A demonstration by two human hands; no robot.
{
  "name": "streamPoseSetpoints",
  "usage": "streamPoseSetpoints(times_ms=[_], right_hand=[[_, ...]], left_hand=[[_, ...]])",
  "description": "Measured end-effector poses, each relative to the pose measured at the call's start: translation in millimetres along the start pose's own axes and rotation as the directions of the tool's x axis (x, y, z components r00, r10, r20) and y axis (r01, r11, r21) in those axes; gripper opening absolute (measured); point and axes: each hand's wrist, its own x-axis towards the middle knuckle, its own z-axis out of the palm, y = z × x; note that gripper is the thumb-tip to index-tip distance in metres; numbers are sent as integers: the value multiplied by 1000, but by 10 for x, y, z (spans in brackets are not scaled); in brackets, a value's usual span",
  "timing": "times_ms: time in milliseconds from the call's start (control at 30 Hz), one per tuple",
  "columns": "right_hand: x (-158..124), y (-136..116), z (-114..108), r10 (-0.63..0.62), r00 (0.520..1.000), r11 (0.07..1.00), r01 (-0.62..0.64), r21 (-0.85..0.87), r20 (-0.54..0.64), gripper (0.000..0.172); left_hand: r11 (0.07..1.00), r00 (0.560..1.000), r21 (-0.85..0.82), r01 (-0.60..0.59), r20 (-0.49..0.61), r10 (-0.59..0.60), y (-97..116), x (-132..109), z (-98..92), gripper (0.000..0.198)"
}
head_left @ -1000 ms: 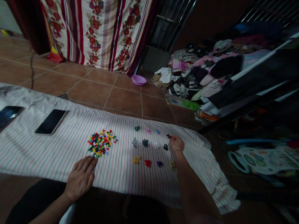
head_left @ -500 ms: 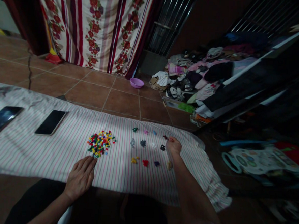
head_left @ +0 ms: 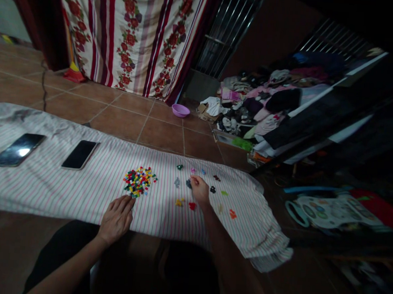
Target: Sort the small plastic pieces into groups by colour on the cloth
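1. Resting palm-down at lower left of centre, the left hand (head_left: 117, 217) has its fingers stretched out, tips at the lower edge of a heap of tiny multicoloured blocks (head_left: 137, 181); whether they touch it is hard to tell.
2. Reaching into the centre, the right hand (head_left: 200, 192) has curled fingers, tips beside a dark grey cluster (head_left: 188, 184); whether they grip a piece cannot be told.
3. Along the top row, right of the heap, lie dark green (head_left: 179, 167), pink (head_left: 193, 170), blue (head_left: 203, 172) and brown clusters (head_left: 217, 178).
4. Below them sit a light grey cluster (head_left: 177, 182), a black cluster (head_left: 213, 189) and a lime green cluster (head_left: 224, 193).
5. Lower still are yellow (head_left: 179, 202), red (head_left: 192, 206), and orange clusters (head_left: 233, 214).
6. Everything above lies on a striped cloth (head_left: 107, 183), with two smartphones (head_left: 80, 154) at left.
7. Beyond, at upper centre, a purple basin (head_left: 180, 111) stands on the tiled floor (head_left: 118, 120).
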Motion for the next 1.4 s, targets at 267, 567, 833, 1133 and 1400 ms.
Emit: streamPoseSetpoints(times_ms=[267, 567, 833, 1133, 1400], right_hand=[[-707, -476, 749, -180, 959, 976, 146, 162, 218, 24], [-863, -724, 1112, -189, 954, 982, 187, 32, 234, 29], [-821, -845, 1160, -91, 958, 974, 143, -178, 272, 26], [-804, -906, 1178, -26, 953, 946, 121, -302, 300, 20], [-842, -944, 1146, -11, 955, 956, 97, -277, 295, 16]], left_hand=[[999, 999, -28, 25, 40, -24, -1, -7, -4, 35], [997, 997, -58, 51, 56, -48, -2, -3, -24, 36], [998, 998, -53, 45, 40, -43, -2, -5, -16, 36], [995, 997, -79, 60, 56, -55, 0, 0, -30, 39], [996, 998, -71, 52, 50, -49, -5, -5, -22, 37]])
